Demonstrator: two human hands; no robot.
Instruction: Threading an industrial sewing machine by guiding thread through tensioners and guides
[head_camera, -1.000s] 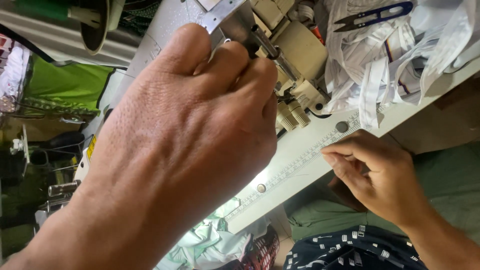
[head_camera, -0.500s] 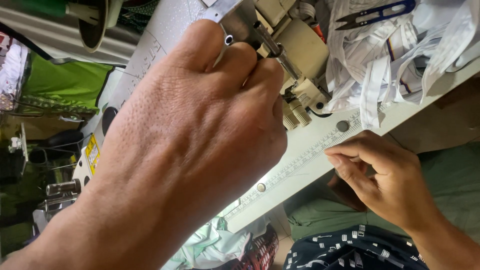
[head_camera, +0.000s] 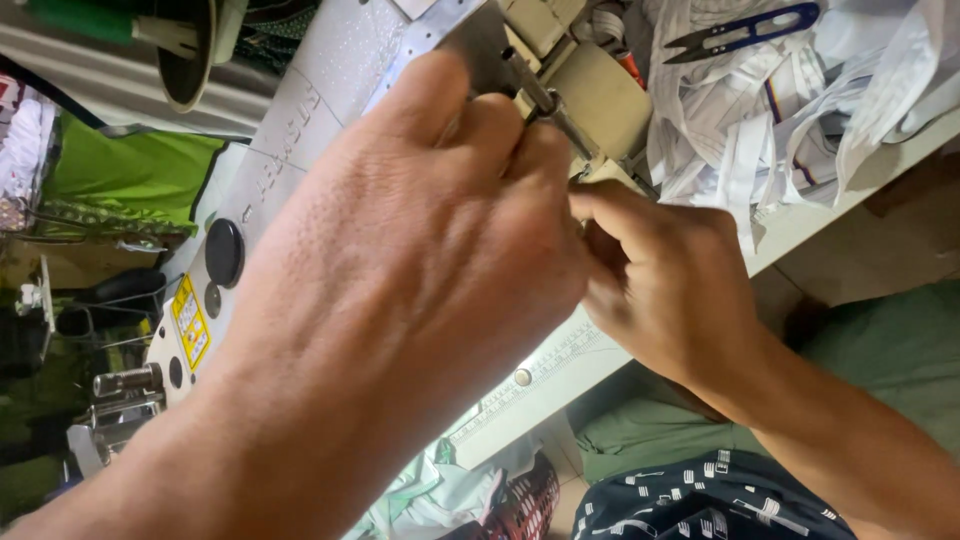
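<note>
Up close, left hand (head_camera: 420, 270) hides needle area of sewing machine (head_camera: 320, 100); both grips unreadable; snips (head_camera: 745, 28) on white strips (head_camera: 760, 120).

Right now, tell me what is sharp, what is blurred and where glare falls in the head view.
Head view: the left hand fills the frame close up, skin detail fairly sharp; the right hand is slightly soft; the white cloth pile is bright, nearly washed out; the machine's needle area is hidden behind the fingers; left background lies in shadow.

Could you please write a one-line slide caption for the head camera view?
Left hand and right hand meet at the needle area of a sewing machine, with blue thread snips on white fabric strips.
</note>
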